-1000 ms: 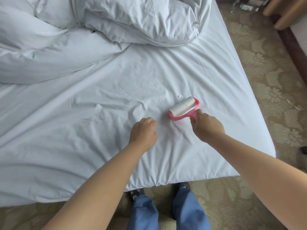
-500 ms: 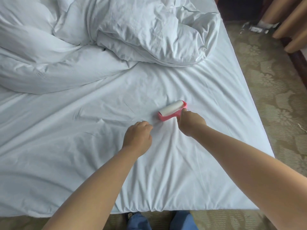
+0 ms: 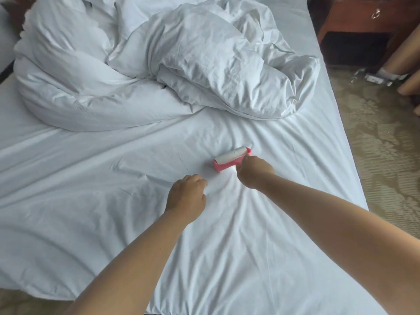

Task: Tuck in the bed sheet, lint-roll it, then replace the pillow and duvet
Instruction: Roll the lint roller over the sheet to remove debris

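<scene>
A white bed sheet (image 3: 261,235) covers the mattress, creased around my hands. My right hand (image 3: 254,172) grips the handle of a pink lint roller (image 3: 230,158), whose white roll lies on the sheet in the middle of the bed. My left hand (image 3: 187,197) is curled into a fist and presses on the sheet just left of the roller; whether it pinches fabric is hidden. A crumpled white duvet (image 3: 204,64) is heaped across the far half of the bed. I cannot pick out a pillow.
A patterned beige carpet (image 3: 386,160) runs along the right side of the bed. At the far right stand a dark wooden nightstand (image 3: 359,26) and tan curtain folds (image 3: 409,53), with small litter on the floor near them.
My right hand has pushed the lint roller farther up the bed, and my left hand followed. The view has lifted, showing more duvet and the nightstand; my legs have dropped out of view.
</scene>
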Action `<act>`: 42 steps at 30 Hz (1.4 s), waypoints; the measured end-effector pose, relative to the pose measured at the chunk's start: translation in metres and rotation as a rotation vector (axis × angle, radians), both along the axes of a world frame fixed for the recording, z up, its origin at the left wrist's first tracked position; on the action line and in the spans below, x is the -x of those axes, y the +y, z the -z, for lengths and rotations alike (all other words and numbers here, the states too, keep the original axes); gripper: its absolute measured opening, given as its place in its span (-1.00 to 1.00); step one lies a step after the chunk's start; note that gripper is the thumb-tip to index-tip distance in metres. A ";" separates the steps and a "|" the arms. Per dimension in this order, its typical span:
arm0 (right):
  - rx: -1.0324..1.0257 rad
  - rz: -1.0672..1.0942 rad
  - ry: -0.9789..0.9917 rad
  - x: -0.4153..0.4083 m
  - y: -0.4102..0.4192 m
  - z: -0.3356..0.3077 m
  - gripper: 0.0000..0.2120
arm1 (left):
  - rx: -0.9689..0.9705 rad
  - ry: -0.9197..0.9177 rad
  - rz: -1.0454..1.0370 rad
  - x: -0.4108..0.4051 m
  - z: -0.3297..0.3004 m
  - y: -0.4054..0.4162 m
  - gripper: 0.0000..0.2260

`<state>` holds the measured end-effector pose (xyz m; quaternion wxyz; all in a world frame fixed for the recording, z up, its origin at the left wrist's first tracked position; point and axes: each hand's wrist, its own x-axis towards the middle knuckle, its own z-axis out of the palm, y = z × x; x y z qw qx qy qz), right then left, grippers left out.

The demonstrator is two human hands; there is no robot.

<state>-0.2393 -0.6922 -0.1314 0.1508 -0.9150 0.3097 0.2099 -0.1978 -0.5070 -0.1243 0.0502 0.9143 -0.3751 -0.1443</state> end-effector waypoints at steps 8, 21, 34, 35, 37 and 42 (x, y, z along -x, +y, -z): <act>0.004 0.016 -0.148 0.022 -0.005 0.004 -0.70 | -0.053 0.000 -0.047 0.005 -0.002 0.027 -0.68; 0.046 -0.444 -0.080 0.000 0.000 -0.029 -0.67 | -0.060 0.001 -0.132 0.002 0.009 0.073 -0.74; 0.008 -0.606 0.085 -0.049 0.087 0.015 -0.63 | -0.142 -0.005 -0.273 -0.026 0.036 0.140 -0.75; 0.009 -0.613 0.079 -0.058 0.093 0.016 -0.62 | -0.140 -0.003 -0.288 -0.030 0.040 0.145 -0.75; 0.003 -0.613 0.073 -0.075 0.105 0.017 -0.60 | -0.140 0.006 -0.319 -0.037 0.046 0.155 -0.74; -0.009 -0.577 0.090 -0.105 0.127 0.017 -0.57 | -0.147 0.036 -0.370 -0.060 0.054 0.174 -0.77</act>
